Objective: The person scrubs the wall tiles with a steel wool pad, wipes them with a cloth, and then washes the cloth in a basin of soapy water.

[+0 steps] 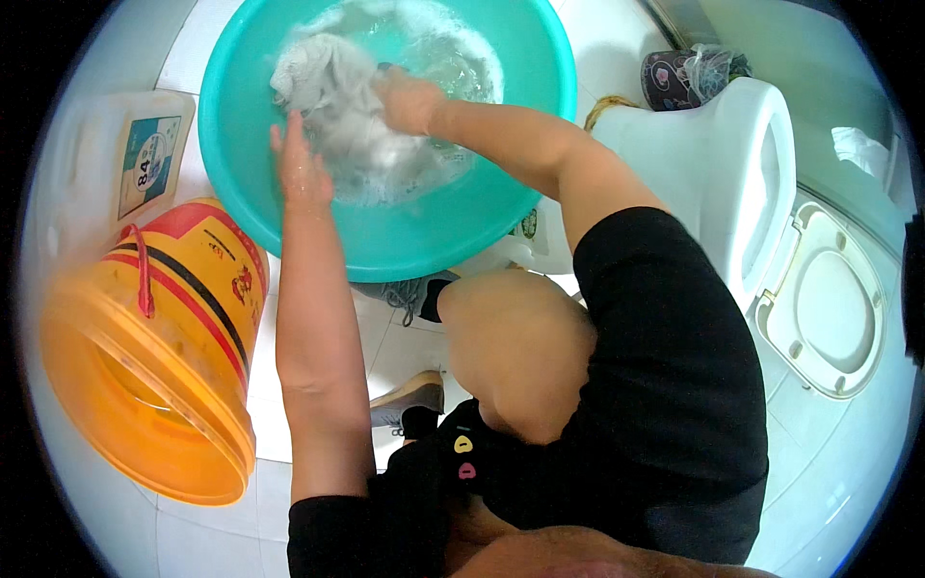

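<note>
A wet, pale grey cloth [332, 82] lies bunched in soapy water inside a large turquoise basin [385, 246]. My right hand [409, 101] is closed on the right side of the cloth, its fingertips partly hidden by the folds. A small dark spot shows beside that hand; I cannot make out what it is. At the cloth's lower left edge, my left hand [304, 171] has its fingers stretched out, wet with water and holding nothing. Suds float on the water around the cloth.
An orange bucket [198, 279] with a red handle stands left of the basin, near a whitish labelled jug [106, 154]. To the right are a white toilet [674, 183], its raised-off seat [833, 299] and a dark, bag-lined bin [670, 82]. My shoe [414, 395] rests on white tiles.
</note>
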`<act>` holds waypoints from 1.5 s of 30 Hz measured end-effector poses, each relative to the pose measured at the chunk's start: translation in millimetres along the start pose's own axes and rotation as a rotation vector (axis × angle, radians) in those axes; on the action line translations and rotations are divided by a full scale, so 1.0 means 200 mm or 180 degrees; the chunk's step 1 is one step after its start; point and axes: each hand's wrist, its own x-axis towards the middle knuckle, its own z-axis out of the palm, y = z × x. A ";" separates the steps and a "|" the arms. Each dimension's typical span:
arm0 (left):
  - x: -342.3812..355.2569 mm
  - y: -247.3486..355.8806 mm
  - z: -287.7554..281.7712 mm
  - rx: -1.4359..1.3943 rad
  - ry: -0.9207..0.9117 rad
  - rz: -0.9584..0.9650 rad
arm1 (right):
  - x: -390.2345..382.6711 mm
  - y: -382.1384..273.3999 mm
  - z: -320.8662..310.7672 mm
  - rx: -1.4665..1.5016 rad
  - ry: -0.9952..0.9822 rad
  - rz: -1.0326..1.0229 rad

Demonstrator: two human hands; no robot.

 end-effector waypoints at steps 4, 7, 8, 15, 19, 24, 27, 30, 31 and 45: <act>0.05 -0.07 0.06 -0.0376 -0.0163 -0.0157 | 0.11 0.09 0.00 0.1526 0.0960 0.1258; 0.03 -0.04 0.11 -0.0914 -0.0272 -0.0381 | 0.02 -0.14 -0.02 0.2042 0.0874 0.0327; 0.01 -0.02 0.05 -0.1178 -0.0245 -0.0416 | -0.07 -0.31 -0.10 0.2033 0.0432 -0.0225; -0.15 0.09 0.01 -0.1493 -0.1159 0.0176 | -0.57 -0.65 -0.23 0.1856 0.0825 -0.2527; -0.20 0.11 0.08 -0.0947 -0.0952 0.0538 | -0.48 -0.65 -0.22 0.1114 0.1343 -0.2253; -0.17 0.09 0.12 -0.0293 -0.0654 0.0646 | -0.12 -0.46 -0.12 0.1138 0.1046 -0.1008; -0.19 0.04 0.15 -0.0951 -0.0781 0.0448 | 0.14 -0.14 -0.05 0.0348 0.0014 -0.0454; -0.11 0.00 0.11 -0.0919 -0.0361 0.0334 | 0.16 -0.03 0.00 0.1235 0.0642 0.0733; -0.09 -0.02 0.10 -0.0809 0.0027 0.0030 | 0.14 -0.01 0.00 0.1758 0.0981 0.1338; -0.03 0.00 -0.01 -0.1328 -0.0525 -0.0336 | -0.24 -0.43 -0.08 0.2215 0.0293 -0.1209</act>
